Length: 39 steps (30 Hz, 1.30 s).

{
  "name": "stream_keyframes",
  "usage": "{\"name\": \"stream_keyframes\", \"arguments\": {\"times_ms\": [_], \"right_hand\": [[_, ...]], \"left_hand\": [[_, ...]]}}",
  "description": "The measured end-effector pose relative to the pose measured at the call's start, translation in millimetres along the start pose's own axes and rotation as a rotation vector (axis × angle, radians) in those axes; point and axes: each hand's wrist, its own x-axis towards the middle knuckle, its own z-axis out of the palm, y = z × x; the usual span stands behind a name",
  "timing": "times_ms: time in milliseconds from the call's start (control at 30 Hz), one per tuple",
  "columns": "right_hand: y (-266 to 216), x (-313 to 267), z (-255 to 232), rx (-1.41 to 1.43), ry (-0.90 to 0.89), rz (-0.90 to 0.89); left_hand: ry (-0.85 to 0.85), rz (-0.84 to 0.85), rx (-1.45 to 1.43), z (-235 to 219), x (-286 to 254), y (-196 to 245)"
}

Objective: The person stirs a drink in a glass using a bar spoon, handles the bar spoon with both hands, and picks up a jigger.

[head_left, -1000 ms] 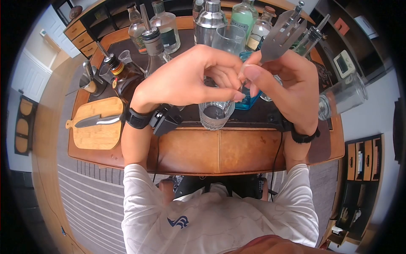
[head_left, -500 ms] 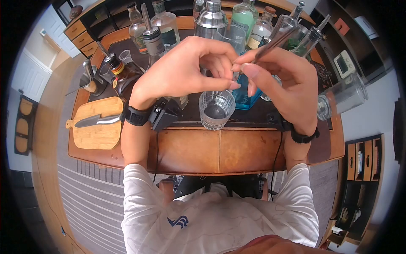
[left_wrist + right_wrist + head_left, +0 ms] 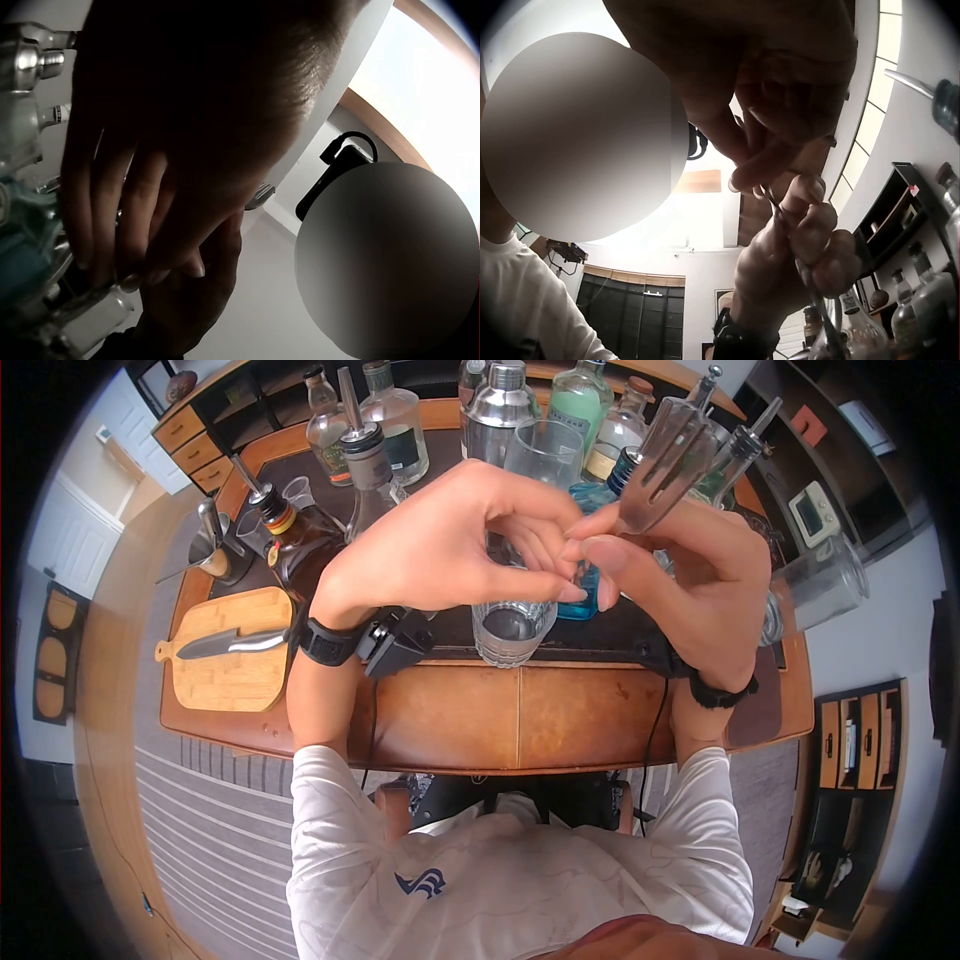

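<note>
A metal utensil with a fork head (image 3: pixel 658 478) rises above the right hand (image 3: pixel 700 575), whose thumb and fingertips pinch it. Beside it, the left hand (image 3: pixel 445 545) has thumb and fingers curled around the thin stem, the fingertips of both hands close together. In the right wrist view, the twisted stem (image 3: pixel 806 274) runs past the left hand's fingers (image 3: pixel 810 225). The tines (image 3: pixel 261 196) show beyond the hands in the left wrist view. Below the hands stands a cut-glass tumbler (image 3: pixel 512 640); its contents are hard to tell. A blue bottle (image 3: pixel 582 600) is partly hidden behind the fingers.
A knife (image 3: pixel 232 644) lies on a wooden board (image 3: pixel 225 685) at the left. Several bottles, a steel shaker (image 3: pixel 503 410) and a tall glass (image 3: pixel 545 452) line the back. At the right is a clear glass vessel (image 3: pixel 825 585). The table's leather edge (image 3: pixel 450 710) is nearest the body.
The fork head turned from broad to edge-on and now shows its tines broadly again. Both hands rose slightly, then came back down; the right hand also shifted a little right.
</note>
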Motion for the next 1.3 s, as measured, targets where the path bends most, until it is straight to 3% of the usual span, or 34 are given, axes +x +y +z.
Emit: {"name": "stream_keyframes", "arguments": {"times_ms": [67,200,300,500,567,700,767,900,1000,1067,1167,1300], "right_hand": [[0,-1,-1,-0.011,-0.012,-0.012],[6,-1,1,-0.019,-0.035,-0.001],[11,1,9,0.034,0.117,-0.039],[8,4,1,0.004,-0.067,-0.043],[6,4,2,0.001,-0.046,-0.030],[5,3,4,0.005,-0.023,0.005],[4,2,5,-0.013,0.021,-0.022],[3,1,4,-0.023,0.026,0.006],[3,0,3,0.000,0.043,0.018],[2,-1,0,-0.035,0.007,0.015],[2,-1,-1,-0.040,-0.013,-0.029],[0,-1,0,-0.021,-0.002,0.046]], "left_hand": [[-0.008,0.092,0.045,2,-1,-3],[-0.060,0.054,0.020,-1,-2,-1],[-0.077,0.099,0.021,-2,-2,-3],[-0.078,0.080,0.061,-8,0,-6],[-0.034,-0.004,-0.001,-8,0,-5],[0.017,0.010,0.055,-7,2,-8],[0.099,0.183,0.151,-3,4,-14],[0.112,0.165,0.147,0,4,-13],[0.105,0.166,0.166,0,3,-5],[0.062,0.021,0.046,0,3,0],[0.048,-0.004,-0.042,2,3,-1],[-0.043,0.127,0.086,-1,0,2]]}}
